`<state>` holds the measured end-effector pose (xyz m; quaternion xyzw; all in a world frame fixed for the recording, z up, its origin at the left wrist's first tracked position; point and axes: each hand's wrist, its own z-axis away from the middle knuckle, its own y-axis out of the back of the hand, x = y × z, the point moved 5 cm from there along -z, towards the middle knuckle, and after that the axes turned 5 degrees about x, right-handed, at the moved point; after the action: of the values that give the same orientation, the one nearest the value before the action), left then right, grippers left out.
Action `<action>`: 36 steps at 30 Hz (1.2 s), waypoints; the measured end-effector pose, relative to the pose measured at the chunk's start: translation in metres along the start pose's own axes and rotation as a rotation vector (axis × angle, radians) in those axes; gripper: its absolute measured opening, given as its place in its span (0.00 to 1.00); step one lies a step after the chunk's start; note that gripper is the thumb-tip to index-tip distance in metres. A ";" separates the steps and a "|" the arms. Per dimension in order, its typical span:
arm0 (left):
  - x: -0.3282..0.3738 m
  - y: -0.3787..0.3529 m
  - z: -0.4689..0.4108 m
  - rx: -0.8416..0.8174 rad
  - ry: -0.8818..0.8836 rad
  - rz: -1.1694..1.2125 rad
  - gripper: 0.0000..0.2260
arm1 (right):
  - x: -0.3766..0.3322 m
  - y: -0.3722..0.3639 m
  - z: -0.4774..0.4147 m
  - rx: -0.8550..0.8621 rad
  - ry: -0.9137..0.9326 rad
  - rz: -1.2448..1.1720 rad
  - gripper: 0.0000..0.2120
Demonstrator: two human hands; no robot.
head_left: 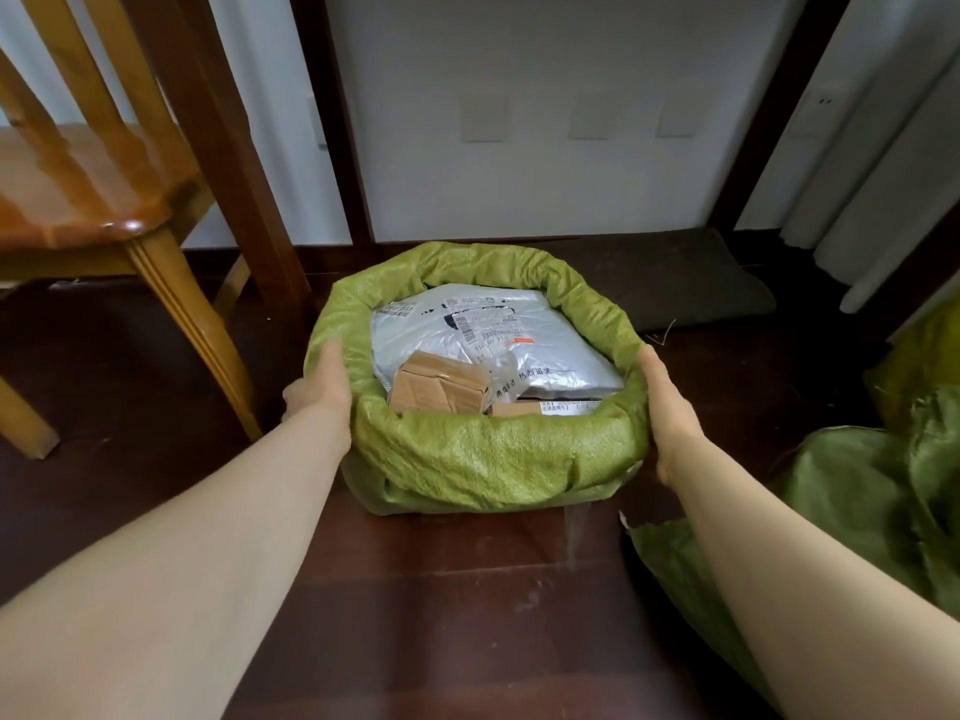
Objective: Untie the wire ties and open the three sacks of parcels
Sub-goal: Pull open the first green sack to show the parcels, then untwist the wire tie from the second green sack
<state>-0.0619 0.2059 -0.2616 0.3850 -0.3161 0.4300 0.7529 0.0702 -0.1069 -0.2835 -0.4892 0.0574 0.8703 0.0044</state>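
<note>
A green woven sack (483, 459) stands on the dark wooden floor in the middle of the view, its mouth wide and its rim rolled down. Inside lie a grey plastic mailer (545, 345) with a label and two small cardboard boxes (436, 389). My left hand (319, 387) grips the rolled rim on the sack's left side. My right hand (670, 413) presses against the rim on the right side. No wire tie is visible on this sack.
A wooden chair (104, 189) stands at the left, its legs close to the sack. More green sacks (878, 501) lie at the right edge. A dark mat (691, 288) lies behind the sack by the white wall, with white curtains at far right.
</note>
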 end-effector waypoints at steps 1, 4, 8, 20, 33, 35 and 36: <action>0.010 0.003 0.002 0.077 -0.111 -0.083 0.37 | -0.004 0.004 0.002 0.035 0.025 0.017 0.43; 0.046 0.000 0.030 0.167 -0.458 -0.214 0.30 | -0.019 0.014 0.010 0.100 0.081 0.067 0.37; 0.072 -0.038 0.089 0.044 -0.753 -0.174 0.23 | -0.044 0.033 0.016 0.151 0.164 0.101 0.27; -0.002 -0.180 0.299 -0.662 -0.900 -0.242 0.09 | -0.095 0.178 0.043 0.326 0.365 0.630 0.07; -0.120 -0.249 0.460 -1.460 -0.979 -0.818 0.54 | -0.121 0.350 0.062 0.418 0.102 1.094 0.38; -0.132 -0.262 0.473 -1.428 -1.004 -0.905 0.59 | -0.114 0.372 0.061 0.351 0.023 1.107 0.44; -0.134 -0.269 0.478 -1.378 -1.025 -0.917 0.60 | -0.110 0.383 0.060 0.320 -0.014 1.073 0.44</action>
<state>0.0505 -0.3451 -0.2117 0.0862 -0.6075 -0.4039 0.6785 0.0517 -0.4758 -0.1223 -0.3790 0.4298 0.7341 -0.3645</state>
